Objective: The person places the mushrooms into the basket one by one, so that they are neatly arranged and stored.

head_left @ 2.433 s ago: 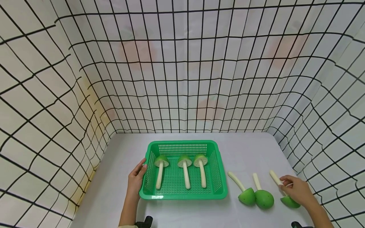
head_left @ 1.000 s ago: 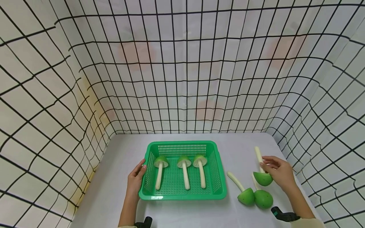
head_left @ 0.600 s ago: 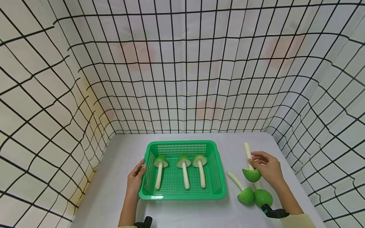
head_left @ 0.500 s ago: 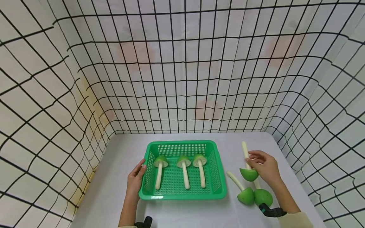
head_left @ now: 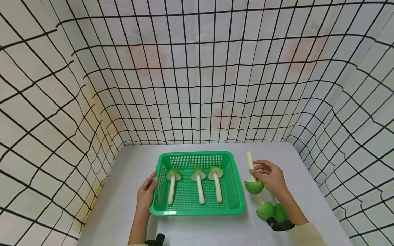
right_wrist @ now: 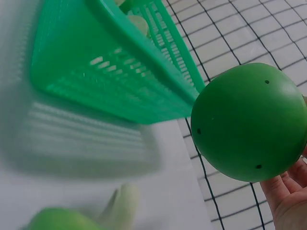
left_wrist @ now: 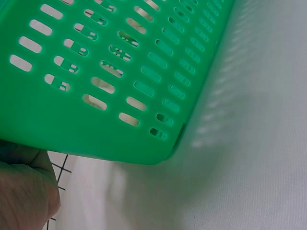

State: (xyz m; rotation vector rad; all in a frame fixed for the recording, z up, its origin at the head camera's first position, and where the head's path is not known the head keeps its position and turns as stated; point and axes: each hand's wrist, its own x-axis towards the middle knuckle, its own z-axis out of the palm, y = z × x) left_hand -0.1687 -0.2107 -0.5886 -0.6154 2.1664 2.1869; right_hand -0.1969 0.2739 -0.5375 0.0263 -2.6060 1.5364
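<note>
In the head view a green plastic basket (head_left: 197, 212) holds three toy mushrooms with green caps and pale stems, such as the middle mushroom (head_left: 200, 191). At its left side my left hand (head_left: 146, 194) grips the rim, and the left wrist view shows that hand (left_wrist: 26, 191) beside the basket wall (left_wrist: 57, 115). My right hand (head_left: 269, 177) pinches the stem of another toy mushroom (head_left: 253, 187), raised with its cap down, just right of the basket. Its dotted green cap (right_wrist: 249, 122) fills much of the right wrist view, with fingers (right_wrist: 288, 189) behind it.
Two more toy mushrooms lie on the white table (head_left: 184, 230) below my right forearm: one cap (head_left: 265, 210) and a second cap (head_left: 279, 212), partly hidden by the wrist camera (head_left: 280, 224). Black-gridded white cloth walls (head_left: 209, 99) rise around the table.
My right hand has taken the rightmost mushroom from the table, raised it and carried it left to beside the basket. My left hand and the basket have stayed in place.
</note>
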